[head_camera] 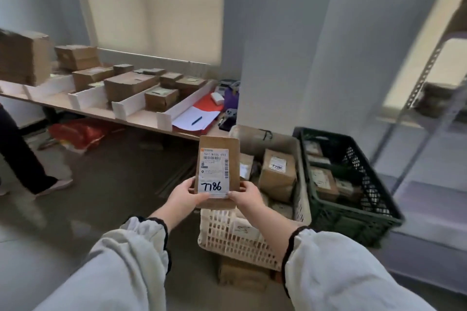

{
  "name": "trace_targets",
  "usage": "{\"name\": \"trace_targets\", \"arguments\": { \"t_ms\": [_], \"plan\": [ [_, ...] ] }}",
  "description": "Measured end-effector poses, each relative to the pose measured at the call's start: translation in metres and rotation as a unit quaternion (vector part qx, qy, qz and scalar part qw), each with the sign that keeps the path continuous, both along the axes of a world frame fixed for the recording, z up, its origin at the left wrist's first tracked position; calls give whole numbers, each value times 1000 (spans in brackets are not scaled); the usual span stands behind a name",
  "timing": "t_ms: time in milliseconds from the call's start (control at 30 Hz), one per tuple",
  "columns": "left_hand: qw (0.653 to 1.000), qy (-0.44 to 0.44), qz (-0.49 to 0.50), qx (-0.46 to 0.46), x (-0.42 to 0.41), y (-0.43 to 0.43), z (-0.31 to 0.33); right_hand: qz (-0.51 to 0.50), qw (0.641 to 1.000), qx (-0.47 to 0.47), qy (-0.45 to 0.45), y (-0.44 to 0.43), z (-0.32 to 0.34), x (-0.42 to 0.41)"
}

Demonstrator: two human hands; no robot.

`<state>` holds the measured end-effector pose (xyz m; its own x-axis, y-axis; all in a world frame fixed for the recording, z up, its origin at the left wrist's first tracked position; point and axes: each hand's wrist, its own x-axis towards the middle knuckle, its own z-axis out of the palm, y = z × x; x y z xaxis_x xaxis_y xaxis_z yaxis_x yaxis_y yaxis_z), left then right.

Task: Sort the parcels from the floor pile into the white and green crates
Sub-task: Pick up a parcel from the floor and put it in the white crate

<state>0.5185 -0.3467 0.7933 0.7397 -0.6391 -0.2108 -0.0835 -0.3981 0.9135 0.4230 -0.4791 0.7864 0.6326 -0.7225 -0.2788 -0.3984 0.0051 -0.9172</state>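
Sleeves [131, 260] low at 6, L hand [185, 193] & R hand [246, 197] each pinching a bottom corner of parcel [233, 159], upright mid-frame above white crate [227, 235], green crate [353, 227] at 3: looks light, stiff, flat, so edge grip should hold; label [214, 171] reads "7786", same as box [278, 171] in white crate.

A parcel sorting room, like a small courier depot. The left hand [185, 193] and right hand [243, 195] are holding a brown parcel [233, 159] bearing a barcoded label [214, 171]. Beyond the left hand, a long desk [141, 118] is carrying cardboard boxes [129, 86] between white dividers [126, 106]. Just beyond and right of the right hand, a white crate [227, 232] and green crate [336, 214] are holding labelled parcels [276, 171].
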Motion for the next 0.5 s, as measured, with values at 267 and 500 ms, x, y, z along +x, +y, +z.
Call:
{"name": "trace_targets", "arguments": {
  "t_ms": [267, 500],
  "plan": [
    [988, 37, -129, 74, 21, -167, -36, -109, 991, 22, 81, -133, -34, -16],
    [944, 73, -227, 228, 31, -261, -85, -174, 959, 133, 180, -207, -76, -23]
  ]
}}
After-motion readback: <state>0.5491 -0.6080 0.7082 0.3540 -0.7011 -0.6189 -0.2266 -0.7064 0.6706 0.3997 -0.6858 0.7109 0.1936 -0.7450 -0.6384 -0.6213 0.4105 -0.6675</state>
